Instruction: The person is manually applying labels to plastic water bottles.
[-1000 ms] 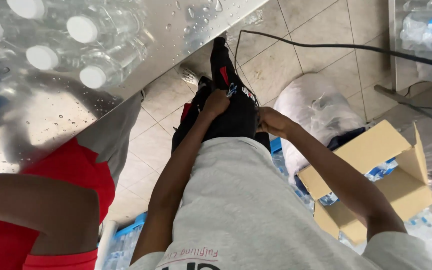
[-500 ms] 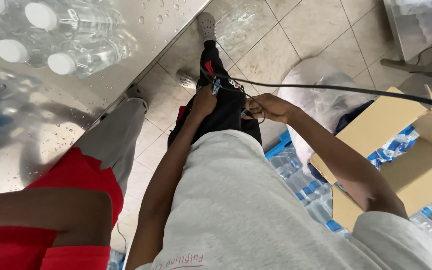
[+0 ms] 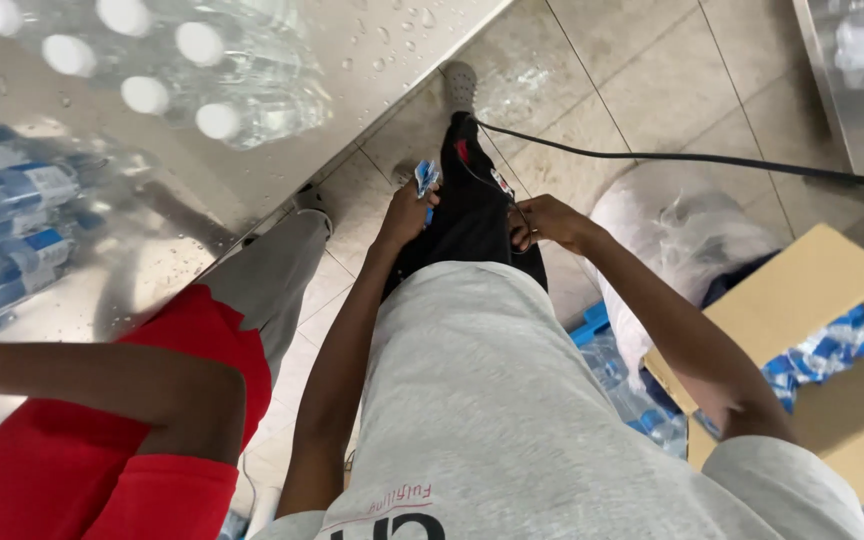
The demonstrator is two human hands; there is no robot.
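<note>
We looked down our grey shirt at both hands, which met in the upper middle of the frame over our black trouser leg (image 3: 472, 225). Our left hand (image 3: 407, 212) was closed around a small crumpled blue-and-white plastic wrapper (image 3: 425, 180), which stuck up out of the top of the fist, toward the top of the frame. Our right hand (image 3: 542, 220) sat just beside it, to the right across the leg, fingers curled against the dark cloth; we could not tell whether they pinched anything (a thin dark cord seemed to run by them). So the wrapper lay to the left of the right hand, near it, and already in the left. A co-worker's bare arm (image 3: 102, 385) and red shirt filled the lower left, beside the wet steel table (image 3: 372, 60).
</note>
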